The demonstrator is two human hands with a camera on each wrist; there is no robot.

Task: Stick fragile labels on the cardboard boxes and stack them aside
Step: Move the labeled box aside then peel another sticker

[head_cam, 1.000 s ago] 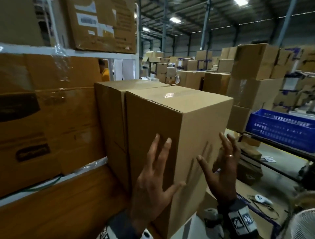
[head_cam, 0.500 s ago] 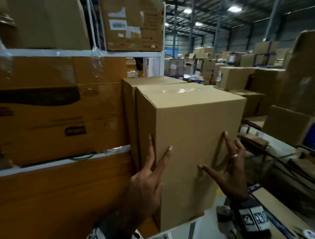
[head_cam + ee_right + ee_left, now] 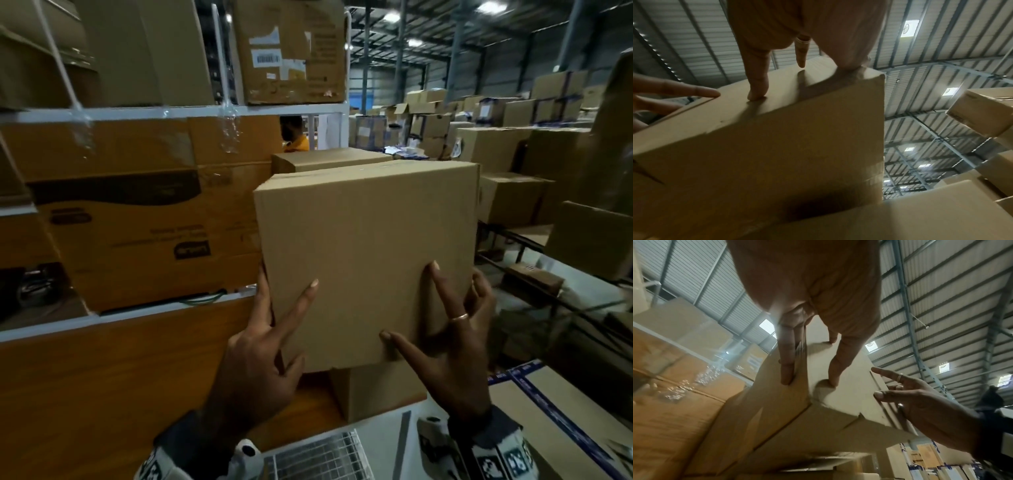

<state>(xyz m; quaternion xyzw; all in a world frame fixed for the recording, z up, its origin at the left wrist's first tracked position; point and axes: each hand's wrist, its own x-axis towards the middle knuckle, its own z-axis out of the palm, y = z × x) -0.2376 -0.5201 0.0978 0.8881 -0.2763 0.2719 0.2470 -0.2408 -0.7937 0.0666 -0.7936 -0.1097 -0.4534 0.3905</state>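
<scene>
A plain brown cardboard box [image 3: 366,246] sits on top of another box [image 3: 376,390], overhanging it on the left. No label shows on the faces I can see. My left hand [image 3: 270,342] presses its lower left corner with straight fingers [image 3: 787,353], one along the left side and one on the front. My right hand [image 3: 455,349] is spread on the lower right, with thumb and forefinger flat on the front face and the other fingers [image 3: 758,73] at the right edge. In the wrist views the box [image 3: 844,386] [image 3: 777,146] is seen from below.
A white rack [image 3: 171,113] packed with large brown cartons [image 3: 137,233] stands close on the left. A similar box [image 3: 329,161] sits just behind mine. A person in orange [image 3: 294,137] is beyond the rack. Stacked cartons [image 3: 496,154] fill the right; a blue-taped box [image 3: 548,411] lies at lower right.
The box has turned so its front faces me squarely. Both hands have slid to its lower corners, the left one wrapping the left edge. My view has swung left.
</scene>
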